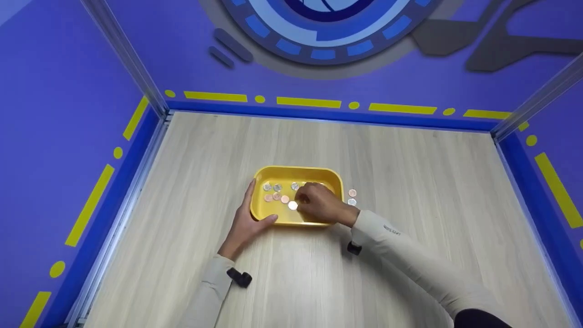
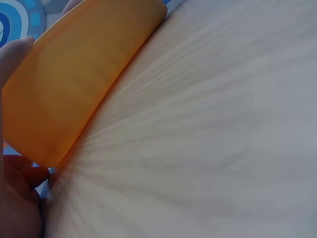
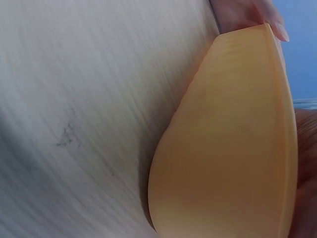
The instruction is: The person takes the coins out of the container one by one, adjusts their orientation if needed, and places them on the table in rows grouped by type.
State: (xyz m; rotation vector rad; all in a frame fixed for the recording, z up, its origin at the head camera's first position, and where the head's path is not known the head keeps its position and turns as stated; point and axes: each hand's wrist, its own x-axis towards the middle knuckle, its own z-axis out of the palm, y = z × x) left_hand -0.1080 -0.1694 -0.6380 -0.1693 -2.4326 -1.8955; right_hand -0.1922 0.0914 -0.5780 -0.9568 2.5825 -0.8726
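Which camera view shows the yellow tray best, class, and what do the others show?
The head view: it looks down into the tray, showing its inside and the coins lying there. The left wrist view shows mainly an outer wall; so does the right wrist view, cut off by the frame. Neither shows the inside.

Here the left side of the yellow tray [image 1: 296, 171] was blocked, its near corner hugged by the left hand [image 1: 243, 228]. Across to the right, much of the interior was covered by the right hand [image 1: 321, 202], and the near-right approach was barred by the right forearm [image 1: 401, 250]. Just past the right rim, two coins [image 1: 352, 192] were met on the counter [image 1: 419, 173]. Behind the tray, a broad lane was left before the back wall [image 1: 309, 84].
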